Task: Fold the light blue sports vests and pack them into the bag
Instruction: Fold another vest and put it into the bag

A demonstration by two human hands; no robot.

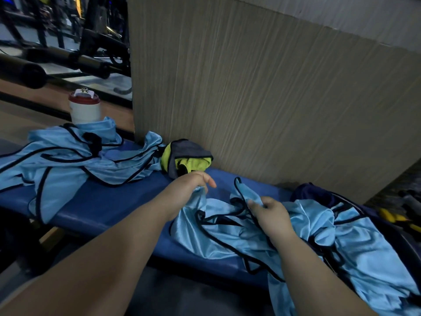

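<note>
At frame centre my left hand [190,187] gripped the light blue vest [218,231], my right hand [272,216] pinched its dark edge, over the blue table [102,201].

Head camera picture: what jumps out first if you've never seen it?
Light blue vests with dark trim grab the eye: a crumpled vest in the middle, gripped by the left hand and right hand, and a heap of vests at the left end of the blue bench. A bright yellow-green and grey cloth sits on the bench beyond the left hand, and a white cup with a red lid stands behind the heap.
</note>
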